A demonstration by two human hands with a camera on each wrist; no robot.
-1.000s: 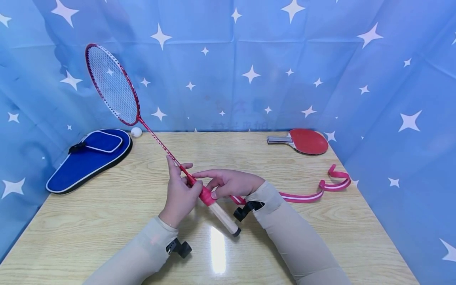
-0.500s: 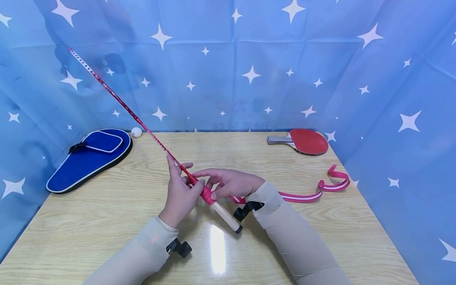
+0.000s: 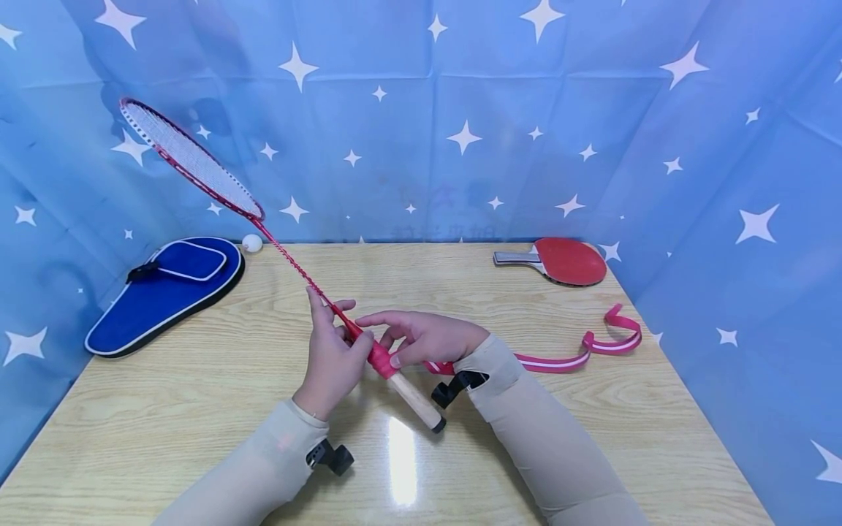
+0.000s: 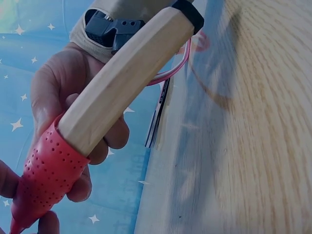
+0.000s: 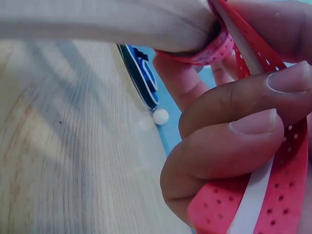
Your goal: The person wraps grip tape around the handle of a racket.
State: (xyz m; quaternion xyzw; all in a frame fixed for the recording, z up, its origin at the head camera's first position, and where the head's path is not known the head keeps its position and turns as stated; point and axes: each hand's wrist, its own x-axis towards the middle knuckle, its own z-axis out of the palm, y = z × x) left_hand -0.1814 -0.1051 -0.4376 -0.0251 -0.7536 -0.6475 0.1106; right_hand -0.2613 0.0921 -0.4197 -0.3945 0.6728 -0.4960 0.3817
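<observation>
The left hand (image 3: 332,365) is pinching the red racket (image 3: 197,164) where its thin stick is meeting the handle. The right hand (image 3: 427,337) is gripping the pink tape (image 3: 552,364) right beside it, with fingers curling over the strip. The racket is tilting between the hands over the table (image 3: 197,424), its stringy head pointing up and away to the left. Pink tape is hugging the top of the handle, and below it bare wood (image 3: 416,400) is showing, with a black cap (image 3: 438,424) sitting on the end. The rest of the tape is trailing off to the right in a curl. Farther back, a blue case (image 3: 164,303) is lying on the left near a white ball (image 3: 252,243), and a red paddle (image 3: 571,261) is resting on the right.
</observation>
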